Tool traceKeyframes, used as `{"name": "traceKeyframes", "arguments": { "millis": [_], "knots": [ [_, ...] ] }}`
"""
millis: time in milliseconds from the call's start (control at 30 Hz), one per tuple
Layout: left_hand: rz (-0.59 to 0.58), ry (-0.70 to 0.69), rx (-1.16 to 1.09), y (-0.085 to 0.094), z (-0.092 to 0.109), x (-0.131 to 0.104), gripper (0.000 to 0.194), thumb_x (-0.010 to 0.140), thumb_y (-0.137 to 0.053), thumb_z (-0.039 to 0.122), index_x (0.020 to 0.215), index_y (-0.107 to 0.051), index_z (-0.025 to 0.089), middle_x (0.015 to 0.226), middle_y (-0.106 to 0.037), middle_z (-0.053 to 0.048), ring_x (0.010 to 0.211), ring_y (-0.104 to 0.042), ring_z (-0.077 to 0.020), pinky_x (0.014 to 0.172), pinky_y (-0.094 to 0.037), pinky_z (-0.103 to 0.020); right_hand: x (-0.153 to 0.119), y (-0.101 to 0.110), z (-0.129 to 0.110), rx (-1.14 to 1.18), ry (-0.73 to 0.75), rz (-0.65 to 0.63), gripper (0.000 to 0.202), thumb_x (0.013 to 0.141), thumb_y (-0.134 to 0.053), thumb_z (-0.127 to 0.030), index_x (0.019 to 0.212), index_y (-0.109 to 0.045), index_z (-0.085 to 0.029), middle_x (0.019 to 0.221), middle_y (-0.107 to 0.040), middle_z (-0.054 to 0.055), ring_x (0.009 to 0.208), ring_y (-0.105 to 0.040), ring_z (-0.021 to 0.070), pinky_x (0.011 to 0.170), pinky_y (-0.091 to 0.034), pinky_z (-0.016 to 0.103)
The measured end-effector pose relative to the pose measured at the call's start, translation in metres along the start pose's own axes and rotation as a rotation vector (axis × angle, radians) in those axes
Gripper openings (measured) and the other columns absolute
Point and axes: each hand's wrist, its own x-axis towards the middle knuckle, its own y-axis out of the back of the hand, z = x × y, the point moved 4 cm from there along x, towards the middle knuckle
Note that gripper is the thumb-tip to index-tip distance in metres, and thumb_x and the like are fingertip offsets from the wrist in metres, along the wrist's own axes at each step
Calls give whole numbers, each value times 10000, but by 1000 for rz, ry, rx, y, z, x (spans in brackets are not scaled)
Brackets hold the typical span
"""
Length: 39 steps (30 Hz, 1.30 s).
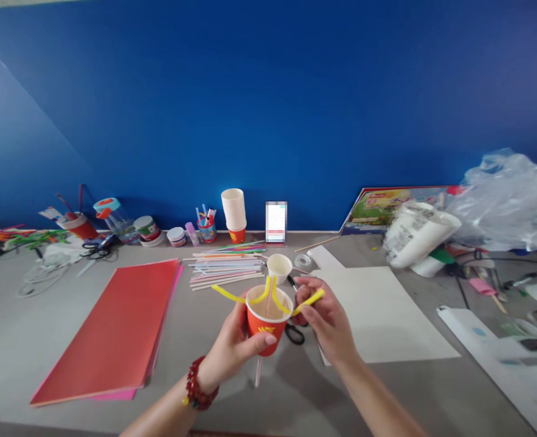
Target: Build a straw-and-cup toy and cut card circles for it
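My left hand [232, 340] is wrapped round a red paper cup [260, 320] with a white rim and yellow marks. A thin pale straw [258, 372] stands up inside the cup, and its lower end sticks out below. Two bent yellow strips [227, 294] rise by the straw's top, then bend out over the rim to the left and right. With thumb and fingers, my right hand [330, 318] pinches the right yellow strip near its outer end. Black-handled scissors [294, 334] lie partly hidden behind the cup. Just beyond it is a small white cup [279, 265].
Red sheets [109, 334] lie on the left, white sheets [387, 315] on the right. Several straws [225, 267] lie behind the cup. Stacked paper cups [234, 209] and a phone [276, 222] stand by the blue wall. Plastic-wrapped rolls [421, 233] sit at right.
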Motion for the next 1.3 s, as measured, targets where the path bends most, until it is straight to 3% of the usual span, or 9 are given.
{"name": "traceKeyframes", "arguments": {
  "millis": [100, 233, 433, 567, 633, 800, 967, 1167, 1300],
  "knots": [
    [120, -39, -49, 6, 1, 4, 710, 774, -755, 414, 1389, -452, 226, 1295, -622, -119, 1153, -599, -271, 973, -498, -362, -10, -9, 14, 80, 34, -17, 435, 875, -588, -593, 1111, -576, -227, 886, -609, 38, 628, -550, 137, 573, -506, 274],
    [191, -81, -77, 6, -4, 9, 725, 778, -740, 435, 1397, -425, 226, 1237, -641, -116, 1066, -629, -249, 909, -532, -359, -25, -34, 37, -85, -92, -173, 401, 833, -703, -455, 1136, -577, -223, 994, -667, 61, 655, -576, 133, 537, -497, 239],
    [168, -100, -107, 2, -8, 13, 659, 830, -678, 414, 1401, -394, 246, 1055, -685, -77, 631, -613, -132, 527, -528, -237, -30, -43, 50, -227, -189, -164, 279, 869, -628, -464, 842, -637, -186, 679, -652, 2, 486, -559, 111, 464, -470, 219],
    [225, -216, -59, 11, 5, 22, 649, 813, -705, 403, 1376, -433, 228, 1219, -639, -110, 1025, -638, -233, 899, -538, -364, -39, -41, 64, -209, -258, -175, 320, 856, -647, -496, 787, -626, -184, 670, -665, 8, 481, -561, 105, 460, -458, 209],
    [202, -216, -55, 13, 9, 25, 650, 820, -692, 430, 1377, -433, 217, 1235, -634, -126, 1113, -612, -267, 970, -501, -415, -43, -41, 70, -215, -268, -182, 328, 863, -640, -506, 791, -627, -186, 642, -648, 1, 487, -566, 108, 468, -457, 208],
    [228, -222, -16, 11, 7, 22, 623, 802, -704, 455, 1326, -481, 204, 1113, -673, -107, 1056, -629, -265, 899, -533, -386, -43, -41, 64, -208, -234, -153, 313, 862, -643, -498, 787, -628, -194, 635, -641, -1, 487, -574, 118, 472, -463, 217],
    [146, -123, -48, -4, -5, 12, 527, 772, -728, 471, 1188, -551, 201, 941, -693, -61, 647, -601, -148, 516, -519, -234, -35, -40, 46, -192, -138, -88, 305, 857, -638, -489, 810, -651, -188, 675, -665, 14, 493, -578, 131, 497, -483, 242],
    [211, -211, -33, 5, 1, 9, 586, 784, -715, 492, 1260, -528, 205, 1162, -674, -109, 987, -644, -240, 866, -548, -363, -43, -40, 58, -169, -210, -126, 333, 826, -669, -516, 863, -678, -185, 631, -649, 10, 480, -557, 128, 460, -456, 228],
    [172, -179, -18, 3, 3, 8, 630, 791, -666, 582, 1275, -517, 209, 1046, -700, -107, 867, -668, -238, 761, -567, -362, -45, -38, 59, -159, -196, -82, 356, 829, -652, -535, 806, -686, -181, 680, -685, 37, 463, -519, 110, 456, -423, 227]
  ]
}}
